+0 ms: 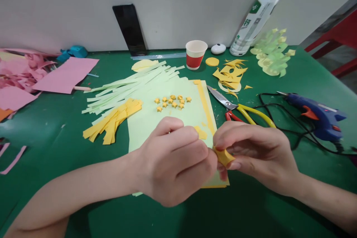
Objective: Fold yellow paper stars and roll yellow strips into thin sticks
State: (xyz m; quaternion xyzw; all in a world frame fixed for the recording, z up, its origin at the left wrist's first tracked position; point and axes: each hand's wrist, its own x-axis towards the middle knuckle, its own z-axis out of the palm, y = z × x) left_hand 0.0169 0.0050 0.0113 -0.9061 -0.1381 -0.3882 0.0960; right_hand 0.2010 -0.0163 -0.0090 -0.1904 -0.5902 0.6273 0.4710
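A folded yellow paper star (224,157) is pinched between the thumb and fingers of my right hand (255,154). My left hand (178,161) is curled closed right against the star's left side; its fingertips are hidden, so what they grip cannot be seen. Below both hands lies a stack of pale green paper sheets (145,126) with yellow sheets showing at the right edge. Several small yellow paper stars (174,104) rest in a cluster on it. Left of the stack, yellow paper strips (114,119) fan out beside cut pale green strips (131,81).
Scissors (223,98) with red and yellow handles and a blue glue gun (318,113) with a black cord lie to the right. Behind stand a paper cup (196,55), a bottle (256,16) and a leaning phone (130,29). Pink paper (68,75) is at left.
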